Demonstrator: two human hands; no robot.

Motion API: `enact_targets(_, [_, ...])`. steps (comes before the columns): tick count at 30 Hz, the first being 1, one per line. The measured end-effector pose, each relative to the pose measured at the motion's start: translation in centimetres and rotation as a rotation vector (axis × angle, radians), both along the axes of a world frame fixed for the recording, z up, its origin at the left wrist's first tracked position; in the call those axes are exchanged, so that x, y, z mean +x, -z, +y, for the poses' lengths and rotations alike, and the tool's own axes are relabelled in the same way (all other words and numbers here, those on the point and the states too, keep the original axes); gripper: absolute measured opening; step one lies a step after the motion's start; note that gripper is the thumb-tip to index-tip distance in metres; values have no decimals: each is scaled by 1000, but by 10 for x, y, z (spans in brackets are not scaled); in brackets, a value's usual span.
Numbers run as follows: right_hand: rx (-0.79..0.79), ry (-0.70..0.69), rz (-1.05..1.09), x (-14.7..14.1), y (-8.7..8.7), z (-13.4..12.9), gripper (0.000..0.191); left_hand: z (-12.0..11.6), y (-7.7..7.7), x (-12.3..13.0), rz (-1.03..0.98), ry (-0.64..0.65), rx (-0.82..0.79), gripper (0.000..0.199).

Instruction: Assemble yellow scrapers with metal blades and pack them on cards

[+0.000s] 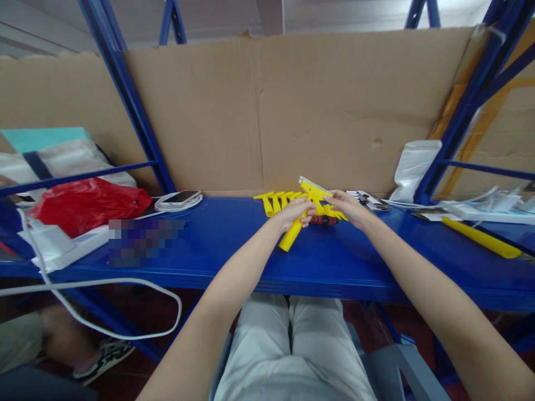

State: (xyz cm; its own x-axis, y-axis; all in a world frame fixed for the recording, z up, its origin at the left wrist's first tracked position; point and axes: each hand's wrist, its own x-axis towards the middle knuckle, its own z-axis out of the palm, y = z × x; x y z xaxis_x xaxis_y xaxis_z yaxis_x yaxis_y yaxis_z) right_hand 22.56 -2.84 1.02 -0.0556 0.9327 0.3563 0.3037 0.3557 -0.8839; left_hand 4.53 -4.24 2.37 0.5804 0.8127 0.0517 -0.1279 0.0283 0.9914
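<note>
Although I look from far, I see the yellow tool [312, 194] at twelve o'clock, over the blue shelf [225, 239]. The left hand [298, 213] has its fingers closed around the handle [290, 237]. The right hand [350, 206] is at the metal-edged head [308, 186]; whether its fingers grip there or only touch, I cannot tell. Just beyond the left hand is a row of yellow pieces [268, 205], and a phone [184, 196] lies on white cable [169, 208] at eleven o'clock.
</note>
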Motion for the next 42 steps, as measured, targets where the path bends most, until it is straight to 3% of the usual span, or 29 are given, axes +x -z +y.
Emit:
enact_targets(5, [158,86,-287,2,7,9,37,1,1,1,1,-52,-19,16])
enact_targets(10, [326,102,-704,4,17,16,18,5,1,1,-7,-147,-42,19])
enact_targets(16, [233,-11,-863,7,18,13,10,13,5,0,-38,-236,-66,19])
enact_targets(22, [131,-36,-905,12,15,9,23,19,9,-4,-95,-223,-89,19])
enact_targets(29, [83,-225,-675,20,4,4,34,22,8,-5,-110,-298,-127,22])
enact_targets(35, [183,41,-239,17,-7,0,47,22,8,-4,-114,-363,-151,20])
enact_targets(39, [245,120,143,15,-12,0,48,22,9,-4,-124,-364,-155,18])
enact_targets(42, [355,228,277,18,-15,3,48,22,9,-5,-122,-350,-150,17])
